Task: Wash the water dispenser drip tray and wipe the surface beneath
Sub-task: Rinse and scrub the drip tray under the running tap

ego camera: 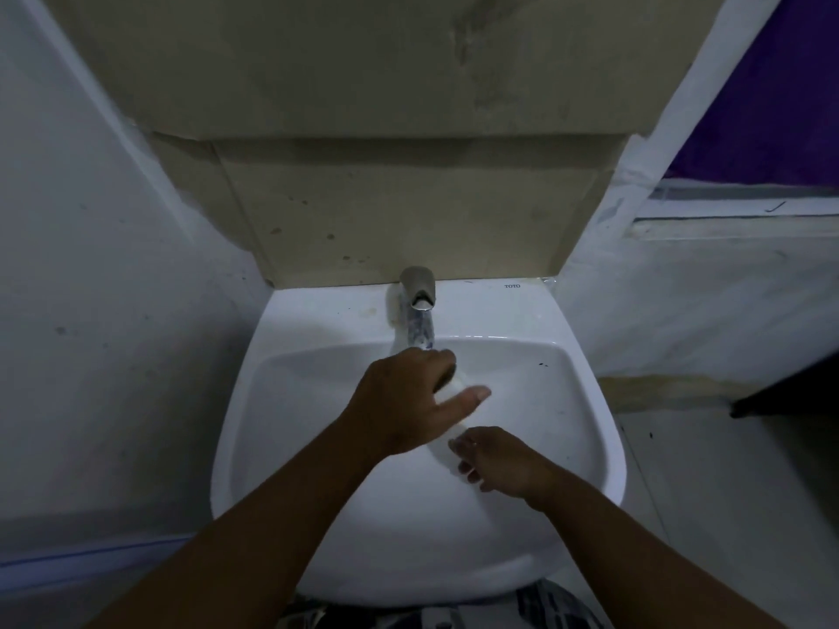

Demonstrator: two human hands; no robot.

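Note:
A white drip tray [447,440] is held over the bowl of a white sink [585,447], hard to tell apart from the white basin in the dim light. My left hand [404,401] grips its far end just under the metal tap [418,295], from which water [420,331] runs down onto the hand. My right hand [499,460] holds the tray's near end, fingers curled on its edge. Most of the tray is hidden by the two hands.
Brown cardboard [399,211] covers the wall behind the sink. White walls close in on the left [91,311] and right. A window ledge [735,220] with purple cloth above sits at the right. A dark edge [790,392] juts in lower right.

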